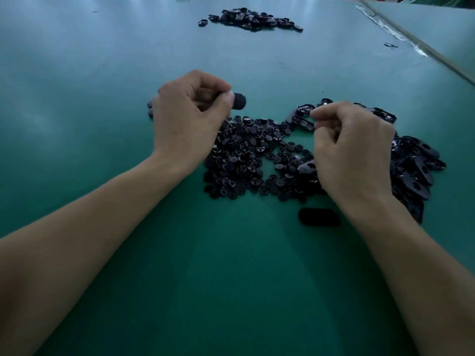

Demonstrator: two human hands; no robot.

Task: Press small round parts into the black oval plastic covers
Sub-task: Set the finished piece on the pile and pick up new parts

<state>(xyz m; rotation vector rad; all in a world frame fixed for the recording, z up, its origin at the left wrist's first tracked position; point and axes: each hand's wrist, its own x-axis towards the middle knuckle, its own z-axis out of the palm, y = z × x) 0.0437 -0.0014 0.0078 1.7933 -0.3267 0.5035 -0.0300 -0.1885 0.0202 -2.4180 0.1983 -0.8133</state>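
Observation:
My left hand (187, 119) hovers above the green table and grips a black oval cover (238, 100), whose end sticks out past the thumb. My right hand (352, 147) is curled over the right side of the heap, with its fingertips together beside an oval cover (303, 122) lying on the table. Whether it pinches a small part is hidden. A wide heap of small round black parts (246, 155) lies between the hands. More oval covers (416, 173) are piled to the right, partly under my right wrist.
One black oval cover (319, 217) lies alone nearer to me. A second pile of black covers (253, 19) sits far back on the green table (102, 73). A taped seam and table edge (411, 39) run along the right.

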